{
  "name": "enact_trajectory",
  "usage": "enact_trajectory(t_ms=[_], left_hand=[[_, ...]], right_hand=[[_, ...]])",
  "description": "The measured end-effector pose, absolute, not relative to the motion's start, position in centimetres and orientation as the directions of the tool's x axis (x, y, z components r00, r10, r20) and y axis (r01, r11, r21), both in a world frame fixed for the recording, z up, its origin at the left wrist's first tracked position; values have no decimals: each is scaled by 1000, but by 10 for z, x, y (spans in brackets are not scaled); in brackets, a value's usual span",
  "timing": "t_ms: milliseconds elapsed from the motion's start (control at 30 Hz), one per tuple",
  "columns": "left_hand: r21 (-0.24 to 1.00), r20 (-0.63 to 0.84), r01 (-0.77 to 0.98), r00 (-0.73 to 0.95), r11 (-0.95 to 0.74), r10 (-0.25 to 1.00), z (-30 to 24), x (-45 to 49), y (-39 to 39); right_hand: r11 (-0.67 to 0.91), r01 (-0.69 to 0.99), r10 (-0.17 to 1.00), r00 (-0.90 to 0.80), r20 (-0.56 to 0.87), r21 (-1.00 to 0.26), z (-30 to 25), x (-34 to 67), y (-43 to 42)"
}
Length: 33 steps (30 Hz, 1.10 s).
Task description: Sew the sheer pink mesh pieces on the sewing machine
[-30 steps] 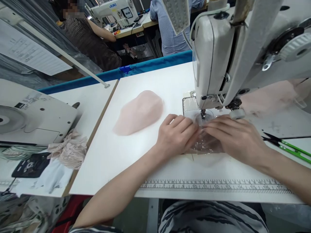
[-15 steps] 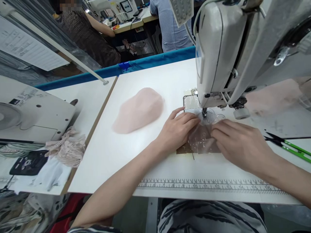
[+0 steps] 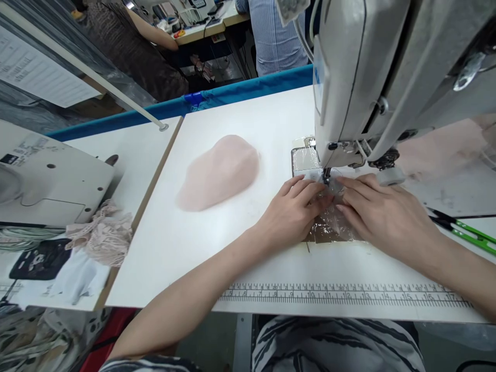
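Observation:
A thin, see-through piece of fabric [image 3: 336,194] lies under the presser foot [image 3: 326,174] of the sewing machine [image 3: 349,77]. My left hand [image 3: 296,206] is at its left side, thumb and fingers closed on the edge just before the needle. From the right, my right hand [image 3: 382,212] grips the fabric, its forefinger close to the foot. Fingers partly cover the fabric, so its full outline is hidden. Beneath the hands shows a shiny, brown, film-covered plate [image 3: 329,232]. Left of the machine a pale pink fabric piece [image 3: 220,173] lies on the white table [image 3: 217,248].
Green-handled thread snips [image 3: 468,232] lie right of my right hand. More pink fabric [image 3: 445,150] is behind the needle area. A printed ruler [image 3: 337,294] runs along the front edge. Another machine [image 3: 50,175] and pink strips [image 3: 103,235] are at left. Two people sit beyond the blue cloth edge [image 3: 248,85].
My right hand has moved left and closer to the presser foot, its fingers straighter. My left hand has shifted slightly right, towards the needle. The view has tilted and moved a little nearer.

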<state>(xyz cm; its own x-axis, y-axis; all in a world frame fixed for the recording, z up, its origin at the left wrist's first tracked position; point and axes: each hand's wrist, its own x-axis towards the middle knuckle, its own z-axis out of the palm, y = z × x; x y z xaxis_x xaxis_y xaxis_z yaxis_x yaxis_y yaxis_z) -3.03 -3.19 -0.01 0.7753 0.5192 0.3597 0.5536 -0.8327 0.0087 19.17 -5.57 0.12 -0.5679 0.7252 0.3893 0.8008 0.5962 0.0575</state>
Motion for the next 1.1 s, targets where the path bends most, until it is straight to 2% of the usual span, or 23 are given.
enact_trajectory(t_ms=[133, 400, 633, 1100], left_hand=[[9, 322, 560, 783, -829, 532, 0, -31, -37], [-41, 247, 580, 795, -814, 554, 3, -29, -42], [-106, 262, 612, 777, -783, 572, 6, -24, -49], [-132, 279, 622, 770, -771, 574, 4, -23, -49]], right_hand=[[568, 822, 749, -527, 401, 20, 0, 192, -51], [572, 812, 734, -570, 369, 117, 2, 193, -47], [595, 795, 709, -588, 388, 118, -2, 195, -42], [601, 789, 668, -583, 463, 127, -3, 195, -40]])
